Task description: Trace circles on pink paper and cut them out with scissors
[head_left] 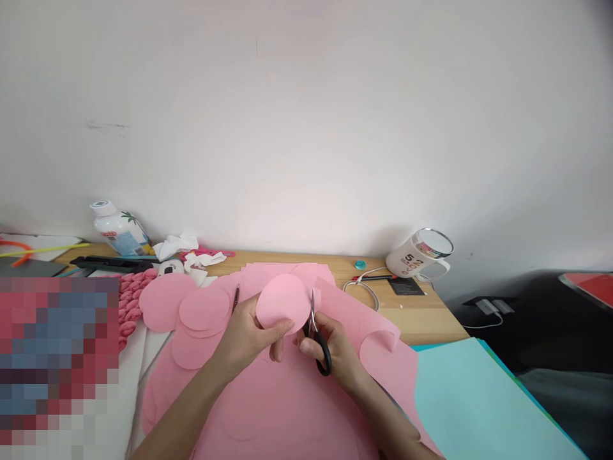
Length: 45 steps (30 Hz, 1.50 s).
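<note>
My left hand pinches a round pink paper disc by its lower left part, thumb on top. In my right hand are scissors with black handles, their blades pointing up at the disc's right edge. Several pink paper circles lie overlapping to the left of my hands. Beneath both hands spread large pink sheets. A cut pink sheet with a curled edge lies to the right of the scissors.
A white mug stands at the back right by a looped cable. Turquoise sheets lie at the right. A white bottle, crumpled tissues and a dark pen are on the left side.
</note>
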### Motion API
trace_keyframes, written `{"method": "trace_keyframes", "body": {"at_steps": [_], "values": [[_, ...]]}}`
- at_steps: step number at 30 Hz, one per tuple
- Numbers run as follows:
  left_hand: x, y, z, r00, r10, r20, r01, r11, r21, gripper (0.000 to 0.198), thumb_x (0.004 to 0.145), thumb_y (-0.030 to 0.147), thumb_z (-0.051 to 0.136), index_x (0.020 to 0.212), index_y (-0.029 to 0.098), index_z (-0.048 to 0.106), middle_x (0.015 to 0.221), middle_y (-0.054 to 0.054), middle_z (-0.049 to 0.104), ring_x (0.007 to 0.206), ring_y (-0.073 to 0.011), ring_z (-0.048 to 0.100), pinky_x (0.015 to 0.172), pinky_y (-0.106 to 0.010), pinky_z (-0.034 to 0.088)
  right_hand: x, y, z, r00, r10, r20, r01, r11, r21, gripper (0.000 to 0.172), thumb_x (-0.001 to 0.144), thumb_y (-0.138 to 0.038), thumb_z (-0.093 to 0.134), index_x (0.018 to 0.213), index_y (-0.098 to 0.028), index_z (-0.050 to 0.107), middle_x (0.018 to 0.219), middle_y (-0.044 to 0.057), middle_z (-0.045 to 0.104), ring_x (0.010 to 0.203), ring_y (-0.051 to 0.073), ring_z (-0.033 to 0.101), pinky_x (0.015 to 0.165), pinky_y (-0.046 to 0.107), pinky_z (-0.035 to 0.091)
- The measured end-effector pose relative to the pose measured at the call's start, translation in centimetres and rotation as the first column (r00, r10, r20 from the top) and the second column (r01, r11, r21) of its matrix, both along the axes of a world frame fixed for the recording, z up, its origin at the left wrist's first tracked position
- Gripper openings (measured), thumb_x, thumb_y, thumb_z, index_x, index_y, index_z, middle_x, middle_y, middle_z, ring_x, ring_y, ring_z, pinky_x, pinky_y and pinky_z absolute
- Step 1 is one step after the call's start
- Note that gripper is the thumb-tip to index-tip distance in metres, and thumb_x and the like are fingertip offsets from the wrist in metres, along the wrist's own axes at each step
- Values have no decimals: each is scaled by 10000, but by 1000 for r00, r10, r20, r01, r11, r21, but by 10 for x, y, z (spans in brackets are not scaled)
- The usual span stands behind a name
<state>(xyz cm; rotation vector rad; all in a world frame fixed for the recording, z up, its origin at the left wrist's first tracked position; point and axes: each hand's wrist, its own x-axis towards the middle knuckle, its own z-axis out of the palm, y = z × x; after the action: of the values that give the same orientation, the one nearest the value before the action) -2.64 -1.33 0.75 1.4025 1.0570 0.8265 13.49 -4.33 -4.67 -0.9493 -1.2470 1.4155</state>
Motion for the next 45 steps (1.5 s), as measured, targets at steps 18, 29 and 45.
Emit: {"method": "trace_keyframes", "body": {"at_steps": [18,29,45], "values": [[0,-1,4,999,51,2,-51,999,17,120,670,220,608,770,159,578,375,63,546,393,-116,491,456,-235,418,0,-2,4,998,-20,64,18,999,29,387,680,-518,672,755,-169,524,581,-37,438,532,107,386,502,244,320],[-4,2,3,999,26,19,-25,1000,-10,157,670,252,635,780,162,569,429,50,561,415,-131,518,465,-257,434,0,-2,5,998,-33,61,35,999,-36,401,639,-513,705,761,-172,532,572,-30,480,500,106,445,490,245,372],[-9,7,2,999,-31,37,32,999,-27,185,699,237,639,837,157,546,445,62,562,443,-121,519,503,-256,439,0,-2,7,995,-33,96,34,999,-9,359,679,-502,665,701,-178,513,520,-32,507,455,103,464,450,231,391]]}}
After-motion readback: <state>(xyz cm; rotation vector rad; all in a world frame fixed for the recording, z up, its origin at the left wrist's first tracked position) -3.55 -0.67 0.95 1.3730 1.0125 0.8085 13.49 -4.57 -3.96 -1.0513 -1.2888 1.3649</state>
